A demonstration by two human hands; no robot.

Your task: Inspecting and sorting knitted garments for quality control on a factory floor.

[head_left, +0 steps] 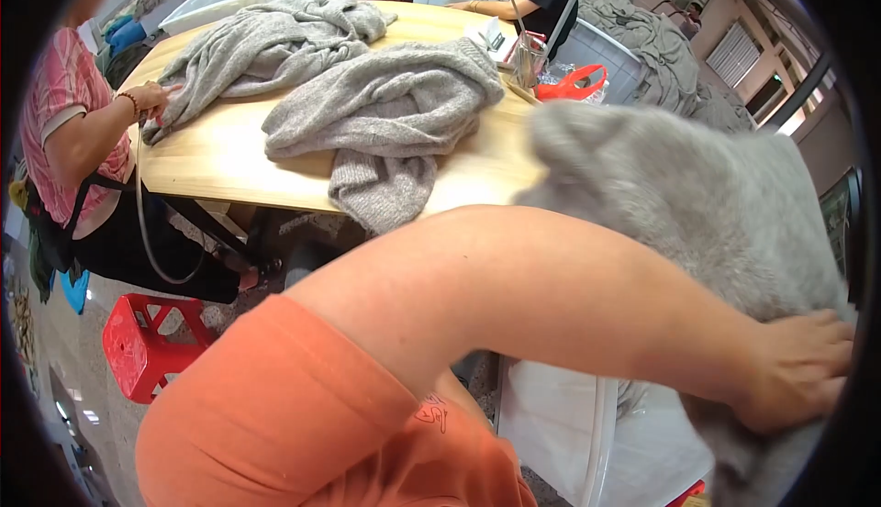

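Grey cloth (688, 200) at right seemed soft, best bunched along its edge; whether my left hand (797, 367) clamped it, I couldn't tell.

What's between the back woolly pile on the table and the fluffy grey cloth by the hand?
Another grey woolly pile, then bare table beside the fluffy cloth, in the head view.

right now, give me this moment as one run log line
left hand: on grey fabric, grip unclear | right hand: not in view | wooden table: two grey knit heaps
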